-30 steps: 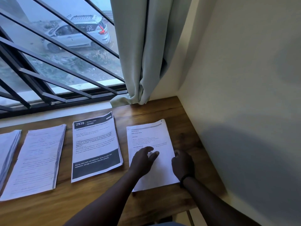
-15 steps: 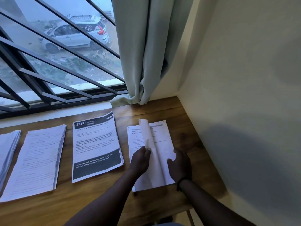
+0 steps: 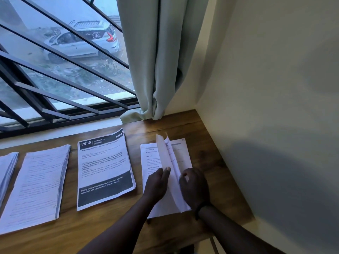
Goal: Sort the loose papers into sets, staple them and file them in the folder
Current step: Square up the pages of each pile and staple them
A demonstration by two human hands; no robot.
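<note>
On the wooden table (image 3: 213, 162) lie several sets of printed papers. The rightmost set (image 3: 184, 153) has its top sheets (image 3: 163, 151) lifted and standing on edge. My left hand (image 3: 156, 186) rests with straight fingers against the left face of the raised sheets. To their right, my right hand (image 3: 194, 187) has its fingers curled and pinches the edges of the pages. A set headed "2939 Dining Area" (image 3: 104, 169) lies to the left of it. Further left are a thick stack (image 3: 38, 182) and another stack (image 3: 7, 167), cut off by the frame.
A pale curtain (image 3: 161, 61) hangs down onto the table's back edge. The cream wall (image 3: 266, 125) borders the table on the right. A barred window (image 3: 64, 79) runs along the back. The table's front edge is near my forearms.
The top sheets of the rightmost set have been lifted from flat to standing. More pages are raised now, and my right hand has moved onto their edges.
</note>
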